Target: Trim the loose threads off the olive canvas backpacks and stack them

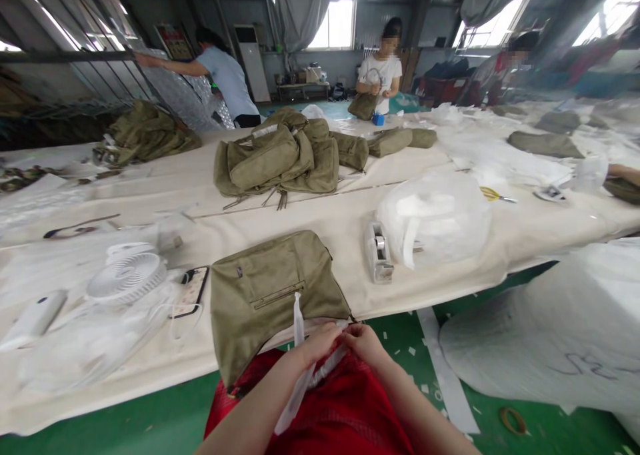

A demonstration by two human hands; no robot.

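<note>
On my feed the olive bag (pixel 270 268) lies at the centre of the frame, overhanging the near edge of the table (pixel 350 225). By its lower-right corner, the left hand (pixel 320 341) and right hand (pixel 367 341) meet with fingers curled close, pinching the end of some white wrapping (pixel 327 365); their exact grip is partly hidden from me. The wrapping is on, I judge, but its end looks unsettled, and a loose white strip (pixel 299 318) hangs alongside. The bag's small tag (pixel 239 272) is too tiny to read; I can't decipher the scrawl on the plastic sack (pixel 530 328), lower right.
</note>
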